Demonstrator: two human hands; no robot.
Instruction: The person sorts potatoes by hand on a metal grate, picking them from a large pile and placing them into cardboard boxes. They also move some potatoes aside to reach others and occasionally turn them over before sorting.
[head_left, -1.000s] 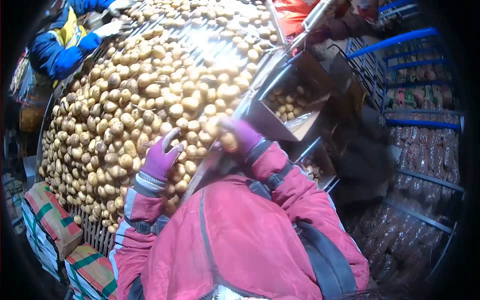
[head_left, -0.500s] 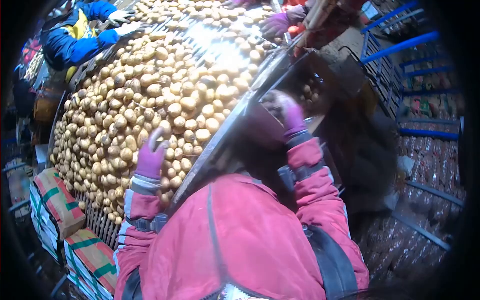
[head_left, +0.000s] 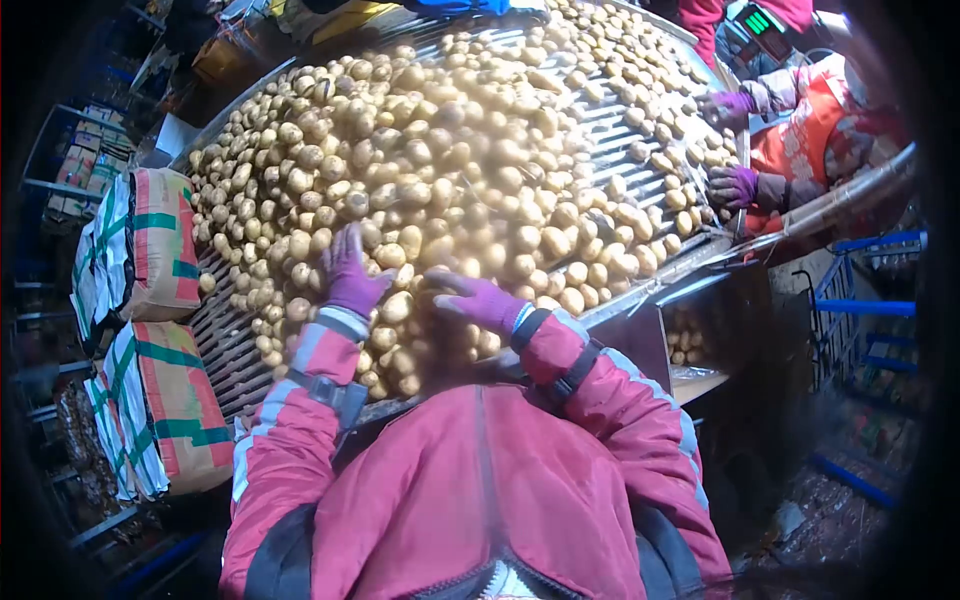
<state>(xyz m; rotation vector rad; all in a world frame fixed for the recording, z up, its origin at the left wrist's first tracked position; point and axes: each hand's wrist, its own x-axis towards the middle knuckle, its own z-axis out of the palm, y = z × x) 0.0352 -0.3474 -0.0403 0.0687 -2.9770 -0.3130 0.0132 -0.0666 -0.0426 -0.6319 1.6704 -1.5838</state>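
Observation:
A wide roller table is heaped with several pale potatoes. My left hand, in a purple glove, lies flat on the potatoes near the table's near edge with fingers spread. My right hand, also in a purple glove, rests palm down on the potatoes just to its right. Neither hand visibly grips a potato. My red jacket sleeves and chest fill the lower middle of the view.
Another person's gloved hands in an orange-red sleeve work the potatoes at the far right. A metal chute bin holding a few potatoes sits below the table's right edge. Stacked printed sacks stand at the left. Blue racks lie right.
My right hand came back from the chute bin at the right and now lies on the potatoes. The view swung right, so the sacks and another person's hands show.

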